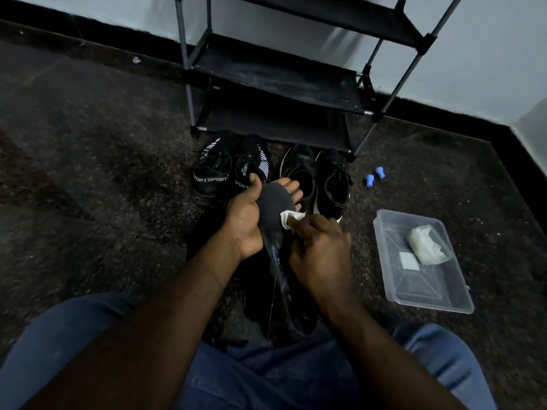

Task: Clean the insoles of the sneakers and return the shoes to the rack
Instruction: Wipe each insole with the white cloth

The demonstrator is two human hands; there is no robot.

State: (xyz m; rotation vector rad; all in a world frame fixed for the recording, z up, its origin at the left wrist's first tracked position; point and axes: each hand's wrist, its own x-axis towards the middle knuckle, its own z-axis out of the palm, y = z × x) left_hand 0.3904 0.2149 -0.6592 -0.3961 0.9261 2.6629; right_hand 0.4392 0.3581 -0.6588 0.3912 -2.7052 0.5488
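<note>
Grey insole (273, 202): out of any shoe, held above the floor in front of the person's lap, with its toe end up and away and its heel end running down between the two hands.
Left hand (245, 220): grips the insole across its forepart, with the thumb at the left edge and the fingers reaching out behind it.
Right hand (321, 253): its fingers are curled, pinching a white cloth (291, 217) and pressing it against the insole's right side near the middle.
Lettered sneakers (211, 180): a black pair with "SPORT" lettering and white stripes, on the floor just beyond the hands, toes toward the rack.
Plain sneakers (333, 184): a black laced pair with pale sole edges, just beside the lettered pair on its right.
Shoe rack (275, 71): black fabric shelves on grey poles, against the wall right behind both pairs.
Under the hands: dark flat shapes lie on the floor, too dim to identify.
Blue pieces (373, 176): two small items on the floor right of the plain sneakers.
Clear plastic tub (429, 291): on the floor to the right, apart from the right hand; it holds a pale wrapped wad (426, 245) and a small pale square (409, 261).
Jeans (266, 380): blue denim across the bottom of the view.
Floor (103, 173): dark and speckled.
</note>
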